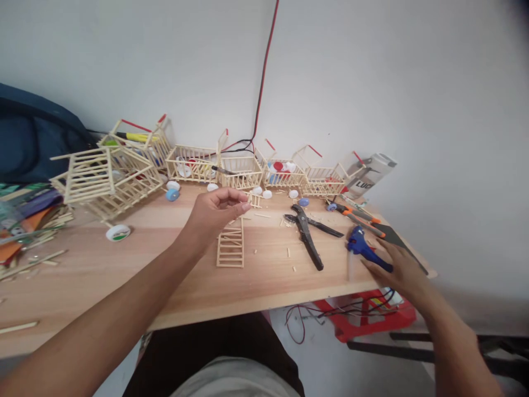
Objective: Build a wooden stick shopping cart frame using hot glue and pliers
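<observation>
My left hand (219,212) is raised over the table with thumb and index finger pinched together. Whatever lies between the fingertips is too small to make out. Just past them is a small stick grid (256,199), and below the hand a ladder-like panel of thin wooden sticks (230,251) lies flat. At the table's right side, my right hand (403,270) is around the handle of a blue glue gun (360,242). Its thumb and fingers are spread on either side of the handle. Black cutters (308,234) lie between the two hands.
Several stick-built miniature carts (242,172) with bottle-cap wheels line the wall. Orange-handled pliers (363,220) and a grey-white container (370,175) are at the right. Coloured scraps (28,220) and a blue bag (41,135) occupy the left. A red stool (355,325) stands below the table edge.
</observation>
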A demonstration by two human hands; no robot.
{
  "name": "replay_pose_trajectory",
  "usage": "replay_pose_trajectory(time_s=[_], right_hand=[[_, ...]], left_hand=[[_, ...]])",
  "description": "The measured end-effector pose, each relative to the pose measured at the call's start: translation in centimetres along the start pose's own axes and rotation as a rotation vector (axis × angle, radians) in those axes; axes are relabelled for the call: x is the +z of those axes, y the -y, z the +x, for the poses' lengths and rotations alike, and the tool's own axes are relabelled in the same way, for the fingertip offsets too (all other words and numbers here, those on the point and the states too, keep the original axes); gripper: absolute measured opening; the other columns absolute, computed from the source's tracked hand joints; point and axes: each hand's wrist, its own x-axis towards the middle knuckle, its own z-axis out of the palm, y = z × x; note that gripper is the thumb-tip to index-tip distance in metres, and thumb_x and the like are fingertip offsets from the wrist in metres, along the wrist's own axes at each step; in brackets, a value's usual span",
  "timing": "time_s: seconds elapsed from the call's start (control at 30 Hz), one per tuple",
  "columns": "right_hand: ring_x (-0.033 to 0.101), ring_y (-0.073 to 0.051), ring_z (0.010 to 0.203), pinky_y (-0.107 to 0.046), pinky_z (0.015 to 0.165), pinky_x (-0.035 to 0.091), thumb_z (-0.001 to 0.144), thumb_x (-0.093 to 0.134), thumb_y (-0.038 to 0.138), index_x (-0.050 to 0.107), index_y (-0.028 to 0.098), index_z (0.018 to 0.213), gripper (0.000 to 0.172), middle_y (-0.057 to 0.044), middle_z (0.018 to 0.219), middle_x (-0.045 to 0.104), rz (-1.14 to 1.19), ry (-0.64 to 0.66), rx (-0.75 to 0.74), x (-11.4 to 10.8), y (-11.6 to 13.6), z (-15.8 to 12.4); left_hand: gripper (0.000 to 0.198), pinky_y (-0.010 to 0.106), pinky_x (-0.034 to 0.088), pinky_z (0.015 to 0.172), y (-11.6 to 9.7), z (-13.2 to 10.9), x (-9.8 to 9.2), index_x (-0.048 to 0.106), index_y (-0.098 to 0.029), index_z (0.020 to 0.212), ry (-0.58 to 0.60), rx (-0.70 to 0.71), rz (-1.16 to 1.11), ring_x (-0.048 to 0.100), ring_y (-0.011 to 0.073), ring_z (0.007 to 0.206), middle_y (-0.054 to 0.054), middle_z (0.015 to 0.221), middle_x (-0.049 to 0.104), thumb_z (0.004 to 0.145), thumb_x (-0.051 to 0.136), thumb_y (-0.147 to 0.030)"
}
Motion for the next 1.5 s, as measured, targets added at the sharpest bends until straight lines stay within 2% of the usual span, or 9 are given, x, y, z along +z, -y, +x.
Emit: replay_pose_trajectory(time_s=[0.1, 0.2, 0.33, 0.47, 0.7, 0.93, 1.1, 1.2, 1.5], right_hand=[[0.058, -0.039, 0.112, -0.055, 0.094, 0.045, 0.087, 0.049, 0.054, 0.063, 0.026, 0.115, 0.042, -0.016, 0.118, 0.063, 0.06, -0.078, 0.041, -2.6, 5.1, 0.9], [0.064, -0.03, 0.103, -0.046, 0.088, 0.05, 0.091, 0.051, 0.046, 0.066, 0.03, 0.107, 0.027, -0.008, 0.113, 0.068, 0.37, -0.145, 0.083, -3.4, 13.0, 2.3], [0.064, -0.021, 0.096, -0.038, 0.086, 0.05, 0.089, 0.056, 0.039, 0.068, 0.025, 0.103, 0.022, -0.005, 0.106, 0.07, 0.81, -0.031, -0.047, -1.3, 22.8, 5.1], [0.062, -0.018, 0.089, -0.033, 0.079, 0.049, 0.087, 0.06, 0.035, 0.068, 0.022, 0.101, 0.021, -0.006, 0.101, 0.07, 1.023, 0.12, -0.167, 1.1, 27.7, 7.9], [0.058, -0.015, 0.077, -0.03, 0.072, 0.045, 0.081, 0.066, 0.033, 0.066, 0.02, 0.087, 0.014, -0.002, 0.083, 0.066, 1.176, 0.213, -0.215, 2.5, 29.4, 9.8], [0.056, -0.014, 0.077, -0.028, 0.071, 0.044, 0.082, 0.063, 0.041, 0.062, 0.02, 0.086, 0.022, -0.002, 0.083, 0.064, 1.175, 0.302, -0.254, 3.0, 29.7, 10.6], [0.05, -0.012, 0.067, -0.026, 0.064, 0.039, 0.085, 0.057, 0.037, 0.058, 0.02, 0.084, 0.017, 0.0, 0.078, 0.059, 1.028, 0.219, -0.247, 5.1, 28.7, 11.4], [0.05, -0.013, 0.066, -0.026, 0.062, 0.038, 0.086, 0.056, 0.034, 0.058, 0.02, 0.083, 0.015, 0.0, 0.075, 0.06, 0.891, 0.17, -0.239, 5.9, 27.9, 11.4], [0.054, -0.014, 0.07, -0.027, 0.067, 0.039, 0.085, 0.053, 0.019, 0.057, 0.02, 0.082, 0.005, -0.001, 0.076, 0.062, 0.73, 0.15, -0.43, 4.8, 27.7, 10.6]], left_hand=[[0.026, 0.022, 0.047, 0.066, 0.0, -0.1, 0.0, 0.071, -0.016, 0.08, 0.022, -0.026, -0.033, 0.059, 0.0098, 0.069, 0.001, 0.077, 0.068, 0.062, 0.082, -0.03], [0.026, 0.023, 0.047, 0.069, -0.2, -0.2, 0.1, 0.07, -0.016, 0.08, 0.041, -0.051, -0.063, 0.058, 0.0095, 0.069, 0.0, 0.077, 0.068, 0.062, 0.082, -0.031], [0.028, 0.024, 0.046, 0.068, -0.6, -0.2, 0.0, 0.069, -0.015, 0.079, 0.046, -0.068, -0.051, 0.057, 0.0097, 0.066, 0.001, 0.075, 0.067, 0.061, 0.082, -0.032], [0.029, 0.025, 0.046, 0.07, -0.9, -0.2, -0.2, 0.069, -0.015, 0.077, 0.015, -0.061, -0.031, 0.058, 0.0106, 0.069, 0.001, 0.076, 0.067, 0.06, 0.082, -0.034], [0.029, 0.027, 0.047, 0.075, -0.3, 0.0, -0.4, 0.07, -0.015, 0.077, -0.03, -0.076, -0.082, 0.059, 0.0116, 0.074, 0.001, 0.079, 0.069, 0.058, 0.084, -0.033], [0.03, 0.026, 0.046, 0.07, -0.5, 0.4, -0.8, 0.068, -0.015, 0.083, -0.03, -0.05, 0.007, 0.058, 0.0118, 0.071, 0.002, 0.079, 0.067, 0.064, 0.079, -0.036], [0.017, 0.027, 0.037, 0.061, -0.7, 1.1, -3.3, 0.062, -0.017, 0.064, 0.003, 0.073, 0.669, 0.051, 0.0138, 0.063, 0.001, 0.063, 0.06, 0.075, 0.065, -0.029], [0.021, 0.029, 0.033, 0.061, 0.1, 0.7, -4.1, 0.06, -0.018, 0.059, 0.062, 0.016, 1.03, 0.051, 0.0163, 0.063, 0.003, 0.062, 0.06, 0.078, 0.06, -0.026], [0.019, 0.031, 0.039, 0.065, 0.9, -0.4, -2.3, 0.064, -0.018, 0.077, 0.119, -0.156, 1.448, 0.06, 0.0249, 0.085, 0.011, 0.086, 0.068, 0.084, 0.053, -0.032]])
